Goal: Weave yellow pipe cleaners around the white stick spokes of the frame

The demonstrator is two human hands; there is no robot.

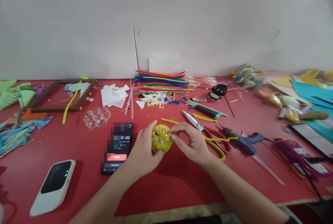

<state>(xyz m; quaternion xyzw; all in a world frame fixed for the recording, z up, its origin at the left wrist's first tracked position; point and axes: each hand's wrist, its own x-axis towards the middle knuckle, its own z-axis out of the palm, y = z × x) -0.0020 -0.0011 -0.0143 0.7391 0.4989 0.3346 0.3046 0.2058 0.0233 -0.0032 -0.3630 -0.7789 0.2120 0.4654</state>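
Note:
A small round yellow basket, which looks wound from pipe cleaners around white-tipped upright sticks, is held just above the red table. My left hand wraps its left side, thumb at the front and fingers behind. At the right rim, my right hand pinches with thumb and forefinger on a thin yellow pipe cleaner; the fingertips hide part of it. A loose yellow pipe cleaner sticks out behind the basket. Red-handled scissors lie open beyond my right hand, with more yellow pipe cleaners across their handles.
A blue glue gun and a green-black cutter lie to the right. Coloured pipe cleaners and white stick pieces are piled at the back. A phone and a white device lie left, a black woven piece back right.

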